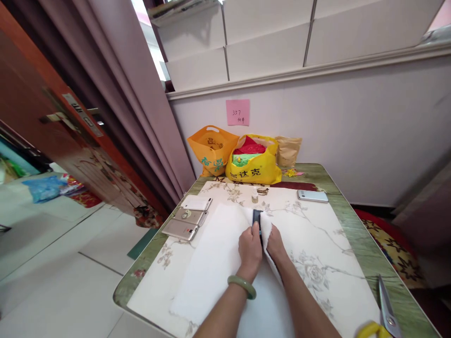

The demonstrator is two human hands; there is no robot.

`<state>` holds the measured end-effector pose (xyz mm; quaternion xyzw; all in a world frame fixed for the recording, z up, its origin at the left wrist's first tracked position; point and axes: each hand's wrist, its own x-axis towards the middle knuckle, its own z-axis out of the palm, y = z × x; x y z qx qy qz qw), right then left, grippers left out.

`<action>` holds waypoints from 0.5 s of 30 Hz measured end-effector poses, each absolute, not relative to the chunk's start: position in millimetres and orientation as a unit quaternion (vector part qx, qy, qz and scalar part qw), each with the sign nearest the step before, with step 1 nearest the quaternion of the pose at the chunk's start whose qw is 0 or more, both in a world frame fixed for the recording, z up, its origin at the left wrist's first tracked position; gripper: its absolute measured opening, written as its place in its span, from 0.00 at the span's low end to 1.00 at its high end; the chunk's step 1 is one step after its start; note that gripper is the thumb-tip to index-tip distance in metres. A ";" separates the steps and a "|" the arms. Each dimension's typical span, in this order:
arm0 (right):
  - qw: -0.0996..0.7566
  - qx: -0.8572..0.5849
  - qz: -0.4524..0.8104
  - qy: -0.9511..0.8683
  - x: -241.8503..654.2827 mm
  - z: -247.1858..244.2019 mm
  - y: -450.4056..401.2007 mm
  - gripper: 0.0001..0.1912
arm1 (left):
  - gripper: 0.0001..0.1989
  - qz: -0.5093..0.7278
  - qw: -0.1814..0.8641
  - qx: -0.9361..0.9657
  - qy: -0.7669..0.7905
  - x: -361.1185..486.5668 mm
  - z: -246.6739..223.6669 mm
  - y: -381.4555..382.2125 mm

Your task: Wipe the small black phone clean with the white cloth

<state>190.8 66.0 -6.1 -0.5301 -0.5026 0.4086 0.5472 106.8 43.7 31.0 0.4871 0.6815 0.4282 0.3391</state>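
Note:
Over the middle of the table, my left hand (250,249) grips a dark phone (257,216) held on edge, thumb lying along its side. A green bangle (243,285) circles that wrist. My right hand (276,243) is closed on a fold of white cloth (218,258) and presses it against the phone's right side. The rest of the cloth spreads flat to the left and under my forearms. Part of the phone is hidden by the cloth and my fingers.
Three phones (181,229) lie at the left; a silvery phone (313,195) lies at the right. A small bottle (254,195) stands behind my hands. Yellow-handled scissors (387,305) rest near right. An orange bag (213,150) and yellow bag (255,174) stand against the wall.

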 end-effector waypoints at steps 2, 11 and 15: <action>0.522 -0.535 0.393 -0.535 189.5 -5.5 64.9 0.14 | 0.23 0.430 0.306 0.483 0.699 105.0 35.0 51.4; 0.494 -0.537 0.349 -0.588 183.9 -2.3 57.6 0.10 | 0.21 0.435 0.266 0.508 0.694 95.6 27.9 58.5; 0.518 -0.546 0.334 -0.568 186.5 -2.1 58.2 0.11 | 0.18 0.482 0.300 0.521 0.637 89.7 23.5 46.1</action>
